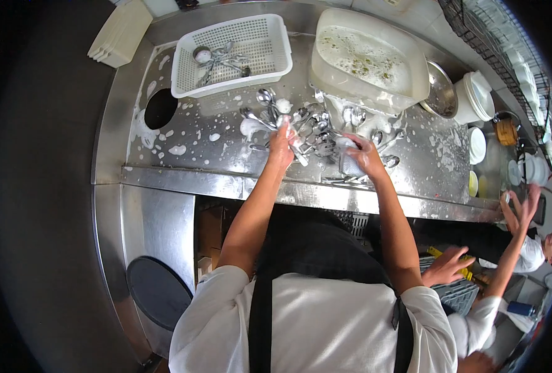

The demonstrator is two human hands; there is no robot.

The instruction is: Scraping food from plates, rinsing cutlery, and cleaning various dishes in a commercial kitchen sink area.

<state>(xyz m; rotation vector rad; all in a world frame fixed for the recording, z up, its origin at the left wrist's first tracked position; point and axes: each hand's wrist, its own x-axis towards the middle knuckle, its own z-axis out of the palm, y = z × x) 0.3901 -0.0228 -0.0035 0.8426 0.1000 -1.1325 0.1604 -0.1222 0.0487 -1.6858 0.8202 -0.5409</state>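
My left hand (283, 147) grips a bunch of metal cutlery (267, 103), spoon bowls pointing up and away, with white suds over it. In my right hand (362, 156) is a pale, foamy scrubbing pad (349, 158), pressed close to the loose cutlery. Between and around both hands lies a pile of wet spoons and forks (320, 128) on the steel counter (201, 149). Beyond the left hand, a white perforated plastic basket (257, 42) holds several utensils and a small ladle (202, 54). Past the right hand stands a translucent tub (373, 86) of soapy water with floating bits.
A dark round hole (161, 109) opens in the counter at left. Metal bowl (439, 88), white buckets (474, 98) and a wire rack (485, 42) line the right. A round black tray (159, 293) leans below. Co-workers' arms (513, 252) reach in at right.
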